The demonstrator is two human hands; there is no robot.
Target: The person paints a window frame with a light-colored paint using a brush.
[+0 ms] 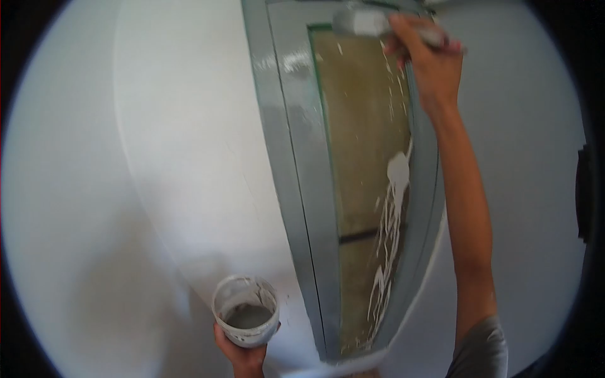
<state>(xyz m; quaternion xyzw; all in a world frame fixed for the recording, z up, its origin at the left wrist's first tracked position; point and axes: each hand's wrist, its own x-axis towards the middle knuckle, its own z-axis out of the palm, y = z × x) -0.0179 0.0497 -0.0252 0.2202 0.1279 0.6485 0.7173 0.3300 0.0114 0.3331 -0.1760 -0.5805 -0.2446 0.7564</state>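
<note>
A: State grip and location
B: Right hand (436,70) clamped on the paintbrush (370,22), at the top of the window frame (317,189); left hand (247,358) closed around the cup (247,341), left of the frame's lower end
A: Likely faults?
B: An overloaded brush may smear the glass pane (362,157) inside the frame; a tilted cup may spill its grey paint (249,317)
A: Orientation?
B: Bristles (343,23) point to the frame's left side; long axis roughly crosswise to the frame, handle end slightly lower

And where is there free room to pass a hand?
The widest free patch is the white wall above the paint cup, left of the grey frame; another lies right of the right forearm. Crowded: the frame's top, where the right hand holds the brush.
</note>
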